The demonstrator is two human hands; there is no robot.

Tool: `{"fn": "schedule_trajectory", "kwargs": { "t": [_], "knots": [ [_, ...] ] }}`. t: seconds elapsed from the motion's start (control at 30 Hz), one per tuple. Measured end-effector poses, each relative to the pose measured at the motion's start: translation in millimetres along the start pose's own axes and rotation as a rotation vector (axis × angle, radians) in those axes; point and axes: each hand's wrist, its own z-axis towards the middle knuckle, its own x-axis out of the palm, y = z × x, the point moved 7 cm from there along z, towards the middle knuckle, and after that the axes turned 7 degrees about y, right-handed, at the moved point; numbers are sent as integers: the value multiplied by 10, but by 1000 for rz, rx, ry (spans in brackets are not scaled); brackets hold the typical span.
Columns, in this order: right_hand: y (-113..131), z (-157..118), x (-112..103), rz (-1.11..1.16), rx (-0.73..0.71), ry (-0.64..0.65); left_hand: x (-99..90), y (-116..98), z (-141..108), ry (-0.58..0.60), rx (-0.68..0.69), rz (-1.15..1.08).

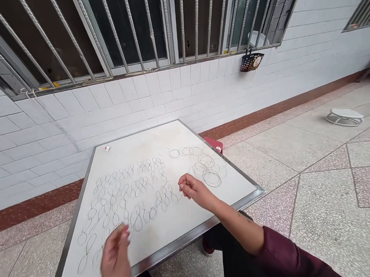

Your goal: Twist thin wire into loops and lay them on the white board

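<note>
On the white tabletop lie several rows of thin wire loops twisted into figure-eights (138, 222). A loose pile of plain round wire rings (212, 178) sits toward the right side. My right hand (193, 190) hovers over the board between the pile and the rows, fingers curled and thumb pressed to them; anything in that pinch is too fine to make out. Low at the front, my left hand (115, 256) is near the closest figure-eights, slightly blurred, with thumb and forefinger brought together. Whatever it pinches, if anything, cannot be seen.
The metal-edged table (180, 236) stands close to a white tiled wall with barred windows (131, 30). A small crumpled item (107, 149) lies at its far left corner. A red stool (213, 144) shows behind it, and a white low chair (345, 115) is farther right.
</note>
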Motion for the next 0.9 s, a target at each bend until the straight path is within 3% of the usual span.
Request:
{"fn": "schedule_trajectory", "kwargs": {
  "t": [0.1, 0.2, 0.5, 0.7, 0.9],
  "knots": [
    [75, -336, 305, 112, 20, 65, 674, -354, -143, 412, -3, -178],
    [145, -568, 428, 131, -5, 55, 931, -415, -320, 575, -101, -291],
    [228, -828, 506, 82, -40, 63, 842, -175, -733, 642, -352, -609],
    [272, -900, 595, 80, -66, 71, 746, -61, -826, 572, -408, -676],
    [344, -958, 613, -67, -160, 18, 670, -61, -908, 593, -434, -705]
  ]
}}
